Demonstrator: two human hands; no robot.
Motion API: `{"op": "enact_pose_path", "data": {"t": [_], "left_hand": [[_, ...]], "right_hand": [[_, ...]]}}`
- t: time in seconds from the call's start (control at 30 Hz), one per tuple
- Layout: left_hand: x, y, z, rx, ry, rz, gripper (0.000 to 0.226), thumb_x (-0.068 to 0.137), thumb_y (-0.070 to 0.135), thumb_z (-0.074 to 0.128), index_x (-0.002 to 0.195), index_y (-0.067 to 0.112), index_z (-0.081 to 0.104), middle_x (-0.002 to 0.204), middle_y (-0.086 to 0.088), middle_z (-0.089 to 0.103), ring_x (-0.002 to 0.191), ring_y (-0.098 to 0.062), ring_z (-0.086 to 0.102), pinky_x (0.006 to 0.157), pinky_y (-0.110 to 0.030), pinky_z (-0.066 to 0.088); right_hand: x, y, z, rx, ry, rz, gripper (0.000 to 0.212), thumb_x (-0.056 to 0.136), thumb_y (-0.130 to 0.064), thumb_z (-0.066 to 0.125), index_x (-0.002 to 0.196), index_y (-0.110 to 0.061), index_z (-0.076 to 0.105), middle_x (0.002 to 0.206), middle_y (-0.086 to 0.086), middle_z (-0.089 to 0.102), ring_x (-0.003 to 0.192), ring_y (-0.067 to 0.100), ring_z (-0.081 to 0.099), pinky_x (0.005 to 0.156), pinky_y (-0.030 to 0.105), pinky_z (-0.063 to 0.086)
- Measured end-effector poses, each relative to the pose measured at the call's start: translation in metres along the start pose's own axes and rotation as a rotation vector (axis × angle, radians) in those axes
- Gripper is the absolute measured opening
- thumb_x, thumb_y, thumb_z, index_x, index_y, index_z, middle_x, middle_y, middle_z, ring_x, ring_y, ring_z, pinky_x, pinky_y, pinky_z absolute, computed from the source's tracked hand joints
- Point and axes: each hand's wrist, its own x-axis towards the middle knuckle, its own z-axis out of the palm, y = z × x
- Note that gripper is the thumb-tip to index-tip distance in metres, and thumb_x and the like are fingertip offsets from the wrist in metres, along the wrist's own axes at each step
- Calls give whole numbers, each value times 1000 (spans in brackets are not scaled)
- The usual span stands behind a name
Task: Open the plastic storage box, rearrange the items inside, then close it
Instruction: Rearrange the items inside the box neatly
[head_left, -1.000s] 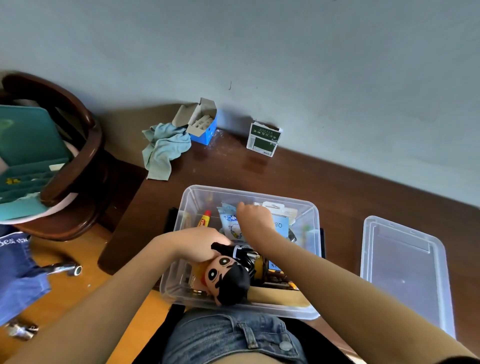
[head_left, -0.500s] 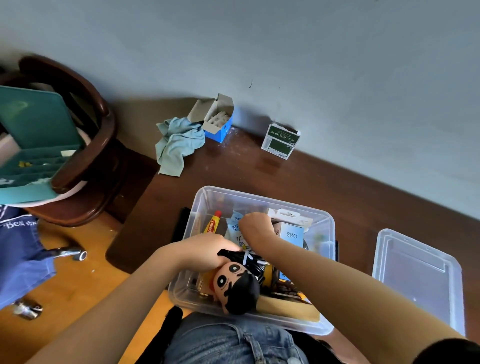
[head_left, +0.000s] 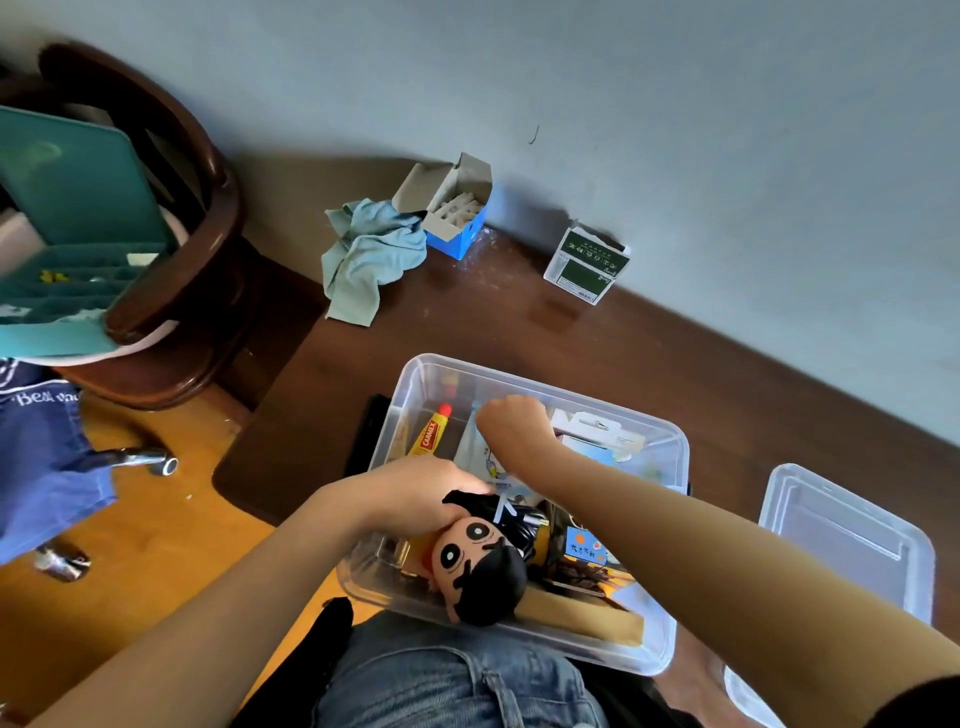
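Clear glossy plastic storage box (head_left: 670, 452), matching clear plastic lid (head_left: 852, 540), dark polished wood table (head_left: 675, 358), soft crumpled teal cloth (head_left: 369, 254), matt cardboard carton (head_left: 457, 208), doll (head_left: 478, 566) seemingly plush fabric, shiny metal chair leg (head_left: 140, 460).

A person is wearing faded blue denim shorts (head_left: 447, 686) with visible seams and a belt loop; both forearms are showing bare, with the edge of a dark sleeve (head_left: 919, 706) appearing at the near right corner.
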Motion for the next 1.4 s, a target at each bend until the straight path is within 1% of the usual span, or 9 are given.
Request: {"op": "enact_pose_path", "data": {"t": [0.2, 0.4, 0.5, 0.57, 0.63, 0.8, 1.1, 1.23, 1.4], "left_hand": [[2, -6, 4, 46, 10, 9, 31, 95, 26, 44, 122, 34, 57, 121, 10, 63, 113, -14, 56, 96, -42, 45], [4, -9, 5, 45, 29, 3, 38, 96, 28, 44, 132, 40, 49, 130, 15, 58, 119, -8, 52, 100, -33, 42], [4, -9, 6, 68, 39, 9, 36, 96, 26, 45, 130, 36, 52, 127, 9, 60, 118, -13, 53, 99, -37, 43], [5, -9, 7, 77, 51, 1, 38, 97, 26, 46, 133, 35, 50, 132, 7, 57, 122, -15, 50, 101, -37, 42], [5, -10, 7, 74, 63, -7, 42, 97, 27, 46, 138, 38, 44, 140, 10, 50, 129, -11, 44, 106, -32, 37], [5, -10, 9, 48, 90, -1, 45, 98, 26, 48, 140, 39, 42, 140, 15, 48, 129, -7, 42, 100, -21, 33], [2, -6, 9, 21, 91, 28, 37, 96, 23, 48, 129, 40, 53, 127, 15, 56, 117, -7, 50, 98, -32, 44], [3, -8, 11, 35, 92, -4, 40, 97, 24, 48, 133, 40, 50, 130, 14, 55, 120, -7, 49, 99, -31, 43], [-4, -6, 11, 66, 129, -10, 39, 97, 25, 47, 132, 41, 50, 136, 15, 48, 120, -10, 48, 98, -31, 43]], "right_hand": [[-6, -2, 12, 151, 23, 67, 36, 81, 7, 60, 116, 3, 55, 103, 12, 63, 91, 29, 65, 59, 29, 42], [-9, -2, 13, 132, 35, 83, 39, 87, 2, 55, 124, -1, 42, 107, 10, 61, 89, 26, 65, 55, 28, 41], [-11, -2, 17, 85, 86, -190, 63, 86, -8, 60, 141, -16, 29, 131, 14, 43, 109, 29, 51, 61, 31, 40], [-9, 3, 18, -31, 55, -430, 61, 88, -19, 61, 142, -27, 33, 141, 10, 33, 120, 28, 40, 76, 32, 44], [-3, 9, 18, -113, 7, -517, 57, 87, -24, 62, 139, -29, 40, 145, 4, 32, 125, 25, 35, 88, 33, 44], [12, 7, 16, -108, 38, -462, 48, 90, -15, 58, 135, -21, 42, 137, 5, 40, 120, 27, 39, 69, 30, 38], [12, 1, 29, 123, 87, -259, 53, 89, -16, 61, 136, -15, 36, 126, 6, 47, 104, 25, 55, 56, 27, 37], [13, -3, 28, 187, 27, -302, 53, 93, -20, 55, 141, -29, 35, 140, 4, 37, 112, 27, 50, 63, 33, 49], [14, -5, 19, 93, -3, -308, 33, 94, -17, 51, 125, -24, 56, 126, 3, 48, 112, 26, 51, 65, 32, 40]]}}
